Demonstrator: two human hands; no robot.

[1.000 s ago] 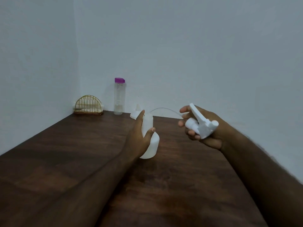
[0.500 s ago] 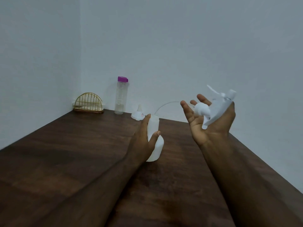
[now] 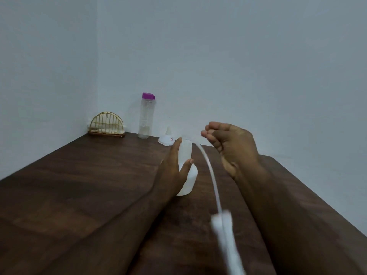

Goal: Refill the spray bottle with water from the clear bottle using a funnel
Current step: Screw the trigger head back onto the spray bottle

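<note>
Spray bottle upright in left hand, right hand beside.

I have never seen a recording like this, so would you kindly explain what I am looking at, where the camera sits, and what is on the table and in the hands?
There is no machine here: a person works with two bare hands, and one wide-angle camera worn on the head looks forward and down at them.

The left hand grips a white spray bottle standing upright on the dark wooden table. Its top is off. The spray head, blurred, is low in the picture with its thin dip tube arcing up toward the bottle's mouth. The right hand is loosely curled above the table; whether it touches the tube is unclear.

At the far wall stand a clear bottle with a purple cap, a white funnel resting mouth-down, and a gold wire holder in the corner.
</note>
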